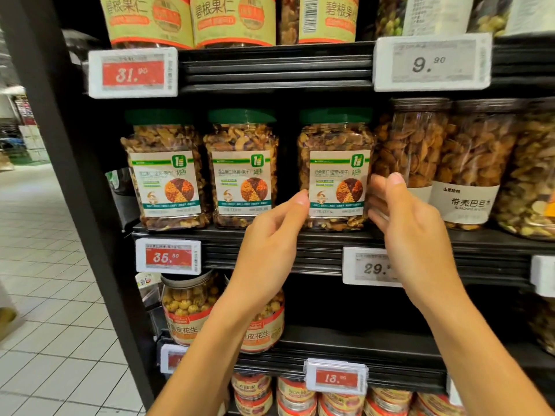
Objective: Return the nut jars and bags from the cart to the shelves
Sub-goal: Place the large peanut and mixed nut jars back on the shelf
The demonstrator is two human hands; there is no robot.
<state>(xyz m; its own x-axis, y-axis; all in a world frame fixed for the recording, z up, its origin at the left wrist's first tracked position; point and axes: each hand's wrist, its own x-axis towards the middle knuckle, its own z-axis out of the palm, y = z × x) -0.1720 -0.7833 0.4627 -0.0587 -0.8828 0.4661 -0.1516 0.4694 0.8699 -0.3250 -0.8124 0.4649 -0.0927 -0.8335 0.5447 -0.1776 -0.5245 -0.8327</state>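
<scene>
Jar [336,163] btwn L hand [270,235], R hand [414,235]

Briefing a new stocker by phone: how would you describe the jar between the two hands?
On the black shelf above the red 35.80 price tag stand three green-lidded mixed-nut jars. It is the rightmost jar, set apart by a gap, beside the dark-lidded almond jars.

- Red 35.80 price tag [168,256] in a white frame, taken as landmark.
- Red 31.90 price tag [133,72], above it and slightly left.
- Grey 9.90 price tag [432,63], high up and far to its right.
- Grey price tag beginning 29 [371,267], level with it to the right, partly covered.
- Red price tag beginning 18 [336,377], below it to the right.
- White tiled floor [45,295], left of it.
</scene>
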